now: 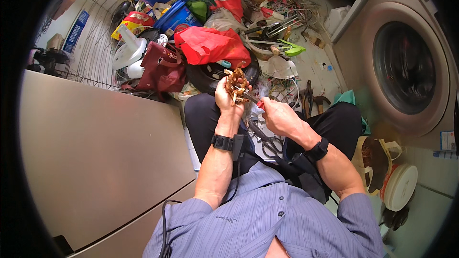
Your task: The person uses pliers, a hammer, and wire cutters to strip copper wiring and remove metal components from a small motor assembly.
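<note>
My left hand is closed round a clump of brown, coppery scrap with pale bits sticking out; its exact kind I cannot make out. In my right hand I grip a red-handled tool. Its dark metal end reaches left to the clump and seems to touch it; the fingers hide most of the handle. Both hands are above a black tyre on the floor. Between my knees lie black-handled scissors, below the right hand.
Pliers and a hammer lie right of my hands. A red bag covers part of the tyre, with a maroon bag beside it. A washing machine stands right; a large beige panel fills the left. Blue tubs are behind.
</note>
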The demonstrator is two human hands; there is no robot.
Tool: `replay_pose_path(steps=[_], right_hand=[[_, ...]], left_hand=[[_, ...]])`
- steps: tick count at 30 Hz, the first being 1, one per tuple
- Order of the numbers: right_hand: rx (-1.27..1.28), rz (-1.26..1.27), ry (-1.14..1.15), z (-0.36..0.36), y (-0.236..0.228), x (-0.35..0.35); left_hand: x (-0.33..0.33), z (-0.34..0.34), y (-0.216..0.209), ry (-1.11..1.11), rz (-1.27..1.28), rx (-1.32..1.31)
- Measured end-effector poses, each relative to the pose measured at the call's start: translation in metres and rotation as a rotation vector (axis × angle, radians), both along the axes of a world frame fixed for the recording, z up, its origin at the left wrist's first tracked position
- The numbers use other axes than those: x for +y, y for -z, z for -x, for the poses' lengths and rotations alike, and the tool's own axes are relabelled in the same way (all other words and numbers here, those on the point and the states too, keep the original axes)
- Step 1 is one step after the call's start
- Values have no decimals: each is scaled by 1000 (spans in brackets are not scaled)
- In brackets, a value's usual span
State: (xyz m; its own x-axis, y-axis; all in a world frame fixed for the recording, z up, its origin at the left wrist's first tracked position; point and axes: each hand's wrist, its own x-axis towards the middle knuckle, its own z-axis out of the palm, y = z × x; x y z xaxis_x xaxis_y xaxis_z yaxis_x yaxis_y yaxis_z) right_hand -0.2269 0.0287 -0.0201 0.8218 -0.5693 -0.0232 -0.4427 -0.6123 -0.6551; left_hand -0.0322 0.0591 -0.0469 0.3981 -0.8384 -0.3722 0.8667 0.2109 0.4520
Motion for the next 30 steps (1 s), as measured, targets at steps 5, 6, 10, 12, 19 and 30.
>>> replay_pose_path(steps=[5, 6, 10, 12, 19, 30], right_hand=[[11, -39, -31, 0, 0, 0], [5, -53, -17, 0, -2, 0], [7, -146, 18, 4, -10, -2], [35, -178, 49, 7, -13, -2], [-84, -227, 165, 23, -4, -17], [-88, -185, 252, 37, -10, -16]], left_hand=[[1, 0, -1, 16, -28, -35], [0, 1, -3, 14, -49, -55], [-3, 4, -12, 47, -25, -141], [-6, 9, -20, 71, 31, -134], [-28, 22, -18, 108, 96, -131], [-44, 45, -36, 193, 41, -60]])
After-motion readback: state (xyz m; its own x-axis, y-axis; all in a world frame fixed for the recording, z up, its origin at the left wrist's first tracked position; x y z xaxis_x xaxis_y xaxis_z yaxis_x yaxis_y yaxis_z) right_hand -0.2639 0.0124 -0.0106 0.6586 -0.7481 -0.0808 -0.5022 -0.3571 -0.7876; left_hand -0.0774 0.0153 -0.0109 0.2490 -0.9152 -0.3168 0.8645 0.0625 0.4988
